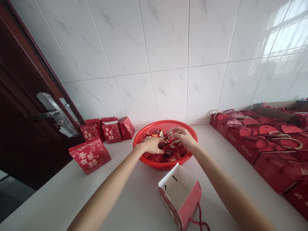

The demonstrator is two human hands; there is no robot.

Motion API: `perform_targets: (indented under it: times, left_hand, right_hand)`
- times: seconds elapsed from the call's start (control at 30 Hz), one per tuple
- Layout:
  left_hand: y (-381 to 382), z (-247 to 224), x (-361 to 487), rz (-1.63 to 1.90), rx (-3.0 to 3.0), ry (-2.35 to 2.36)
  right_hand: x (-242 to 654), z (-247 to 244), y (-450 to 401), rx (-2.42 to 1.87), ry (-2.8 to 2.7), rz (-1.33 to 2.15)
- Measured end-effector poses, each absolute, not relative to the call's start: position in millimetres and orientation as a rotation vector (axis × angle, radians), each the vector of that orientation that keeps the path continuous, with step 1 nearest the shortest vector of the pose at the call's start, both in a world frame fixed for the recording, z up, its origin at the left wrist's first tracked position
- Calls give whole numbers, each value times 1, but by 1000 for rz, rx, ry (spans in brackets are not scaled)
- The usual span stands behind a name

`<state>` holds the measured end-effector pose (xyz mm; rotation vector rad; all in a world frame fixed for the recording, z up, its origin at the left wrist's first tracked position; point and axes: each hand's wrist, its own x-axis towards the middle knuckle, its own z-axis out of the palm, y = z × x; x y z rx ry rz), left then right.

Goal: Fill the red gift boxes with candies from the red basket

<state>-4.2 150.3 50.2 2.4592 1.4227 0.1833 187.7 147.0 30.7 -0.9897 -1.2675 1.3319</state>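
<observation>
Along the far edge of my desk (134, 199) runs a tiled wall (168, 41), just behind the basket. On the left a dark door (21, 134) with a metal handle (51, 110) borders the desk. Near it a few printed red boxes (112, 131) stand together by the wall, with another box (90, 156) tilted in front of them. To my right, rows of red boxes (240, 136) with looped cords are packed close together, and a carton (271, 110) sits behind them.

The nearest thing to work around is an open box (189, 202), between my forearms on the near side of the basket. I see its pale inside, with two short dark marks on one wall; a red cord (200, 214) trails from its side.

The red basket (165, 166) is in the middle, holding a heap of wrapped sweets (174, 157). Both my hands are in it: my left hand (153, 145) over the left part, fingers bent down among the wrappers, my right hand (184, 138) on the right, fingers curled by the sweets. I cannot tell whether either grips one.
</observation>
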Motion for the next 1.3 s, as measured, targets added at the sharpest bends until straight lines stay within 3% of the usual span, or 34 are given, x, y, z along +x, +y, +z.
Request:
perform_targets:
  times: [0.23, 0.53, 1.3]
  left_hand:
    - [160, 42, 7, 246, 2381, 1344]
    - [157, 40, -5, 894, 2158, 1234]
    - [168, 33, -8, 1090, 2031, 1236]
  right_hand:
    - [188, 29, 149, -953, -1213, 1349]
    - [189, 31, 151, -881, -1022, 1339]
    - [191, 30, 148, -941, -1123, 1315]
